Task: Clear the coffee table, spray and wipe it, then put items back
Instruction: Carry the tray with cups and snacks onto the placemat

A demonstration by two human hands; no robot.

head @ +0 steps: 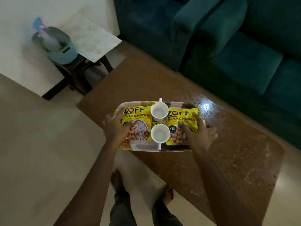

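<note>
You held the rectangular patterned serving tray (143, 147) by its two short ends. Your left hand (116, 128) gripped the left rim and your right hand (197, 134) the right rim, each with the thumb laid on top and the fingers curled under.

Under your left thumb lay the left yellow soya-chunks packet (138, 116), and under your right thumb the right yellow soya-chunks packet (182, 119), both flat. Between them stood the far white cup (159, 111) and the near white cup (160, 133), both empty, their handles pointing apart.

Beneath your grip was a corner of the glossy brown coffee table (231, 144). Whether the tray touched it, I cannot tell.

Beyond your right hand the tabletop bore only pale streaks and specks. From that I judge the spraying and wiping were done and you were putting the items back, though lifting the tray off would look the same.
</note>
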